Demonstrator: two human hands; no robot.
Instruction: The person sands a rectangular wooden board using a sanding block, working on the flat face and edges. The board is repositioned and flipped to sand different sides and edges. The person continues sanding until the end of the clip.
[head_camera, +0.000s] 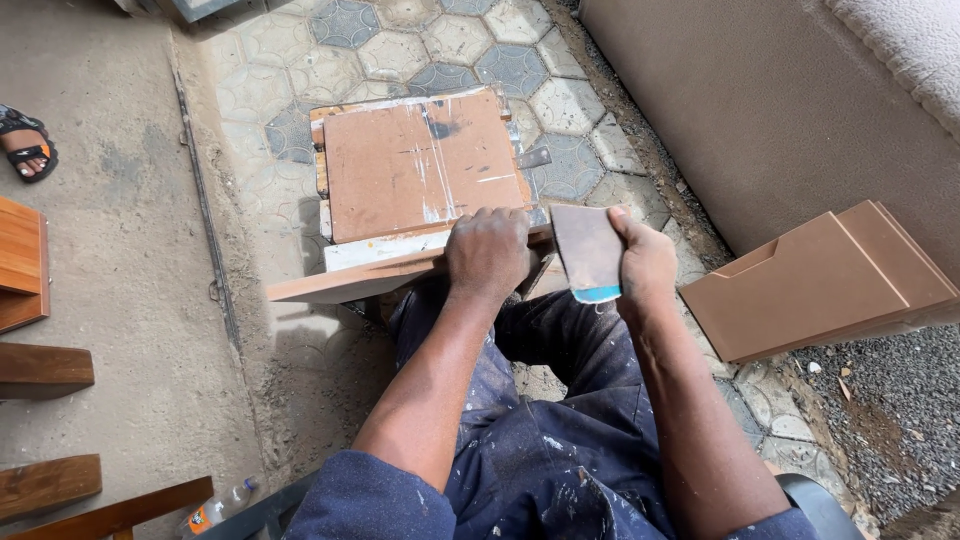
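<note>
Fingers of our left hand (487, 252) curl closed over a long wooden strip (350, 281) at the near edge of the paint-marked work board (420, 165); our right hand (645, 262) grips a sandpaper sheet (588, 250) just beside it.

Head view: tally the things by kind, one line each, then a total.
Hands: 2, the left hand on the narrow wooden board, the right hand holding the sandpaper sheet
Narrow wooden board: 1
Sandpaper sheet: 1
Work stand with square top panel: 1
Stacked brown panels: 1 pile
Plastic bottle: 1
Sandalled foot of another person: 1
Total: 8
</note>
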